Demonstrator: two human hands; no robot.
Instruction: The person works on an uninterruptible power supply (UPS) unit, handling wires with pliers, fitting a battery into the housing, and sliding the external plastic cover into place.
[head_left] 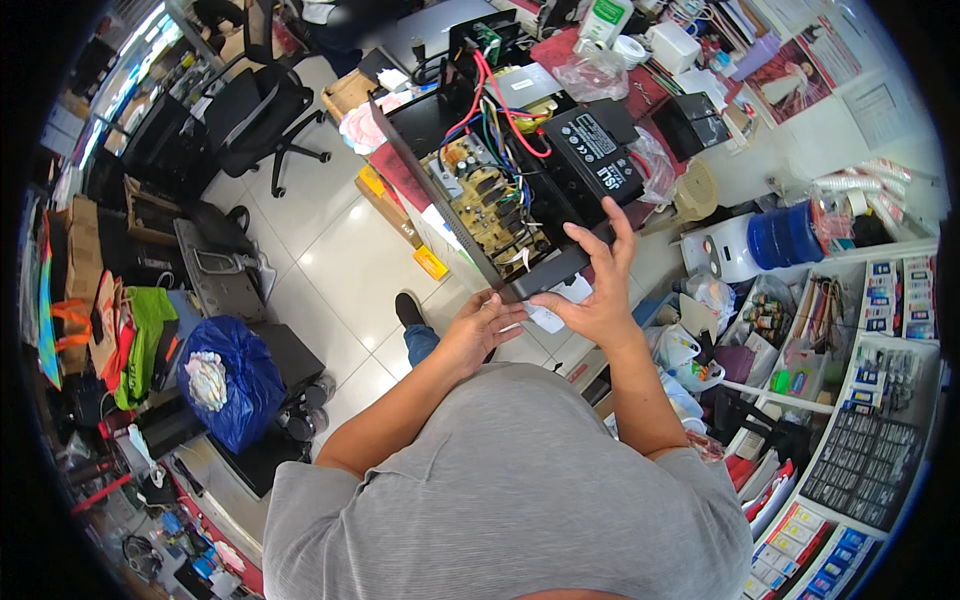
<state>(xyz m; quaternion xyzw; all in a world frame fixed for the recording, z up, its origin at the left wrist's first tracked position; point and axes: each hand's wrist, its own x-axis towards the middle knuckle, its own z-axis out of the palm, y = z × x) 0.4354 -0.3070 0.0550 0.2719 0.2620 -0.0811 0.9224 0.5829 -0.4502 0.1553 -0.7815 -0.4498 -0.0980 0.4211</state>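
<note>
An opened power backup unit (436,190) lies on the bench ahead of me, its dark casing tilted across the view. Inside are a tan circuit board (492,210), a black battery (590,155), and red, blue and other coloured wires (500,105). My left hand (478,330) is at the near corner of the black front panel (545,274), fingers loosely extended, fingertips by its lower edge. My right hand (603,295) is spread at the panel's right end, thumb close to its underside and fingers raised. Neither hand grips anything that I can see.
A clear plastic bag (595,75) and a white bottle (604,22) sit behind the unit. Shelves of packaged goods (865,440) stand at right. A black office chair (262,110) is at far left, a blue bag (232,385) at left. Small yellow boxes (430,263) are by the bench edge.
</note>
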